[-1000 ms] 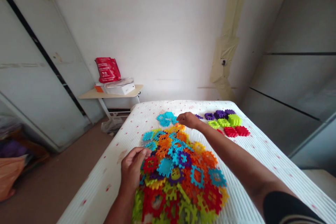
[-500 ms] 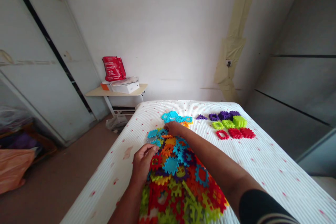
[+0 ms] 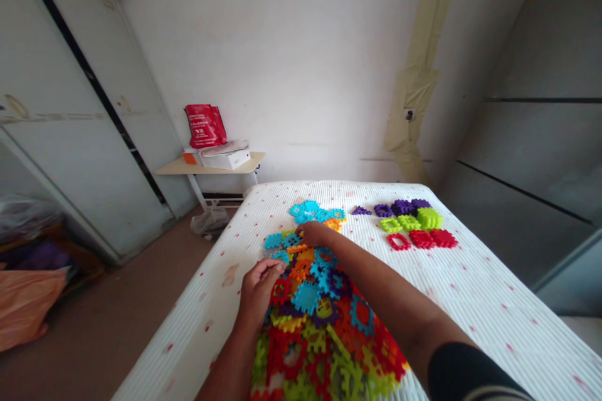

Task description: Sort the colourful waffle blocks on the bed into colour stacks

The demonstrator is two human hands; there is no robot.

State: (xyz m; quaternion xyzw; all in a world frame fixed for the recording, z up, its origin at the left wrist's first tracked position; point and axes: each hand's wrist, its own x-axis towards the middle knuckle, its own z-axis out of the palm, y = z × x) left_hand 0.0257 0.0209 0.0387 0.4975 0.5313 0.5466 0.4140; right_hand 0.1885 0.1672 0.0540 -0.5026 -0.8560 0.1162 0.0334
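Many flat plastic interlocking tiles with notched edges (image 3: 305, 296) lie heaped on the bed in blue, red, green, orange, yellow and purple. My left hand (image 3: 258, 279) is at the heap's left side, thumb and fingers pressed together beside a blue tile (image 3: 281, 256). Whatever is between those fingertips is too small to make out. My right hand (image 3: 312, 234) reaches to the far end of the heap, its fingers curled down next to a blue window-patterned tile (image 3: 292, 239). Its fingertips are partly hidden. Just beyond it lies a group of light blue tiles (image 3: 309, 209), with orange ones (image 3: 333, 224) nearby.
Sorted tiles stand on the right of the bed (image 3: 226, 301): purple stacks (image 3: 403, 207), green stacks (image 3: 429, 218) and red stacks (image 3: 443, 239). A purple triangular tile (image 3: 361, 210) lies left of them. Past the bed, a small table (image 3: 211, 168) holds a red bag (image 3: 205, 126).
My right hand has shifted very slightly right and toward me at the far end of the heap. The left hand keeps its pinched pose; the whole view has moved a little.
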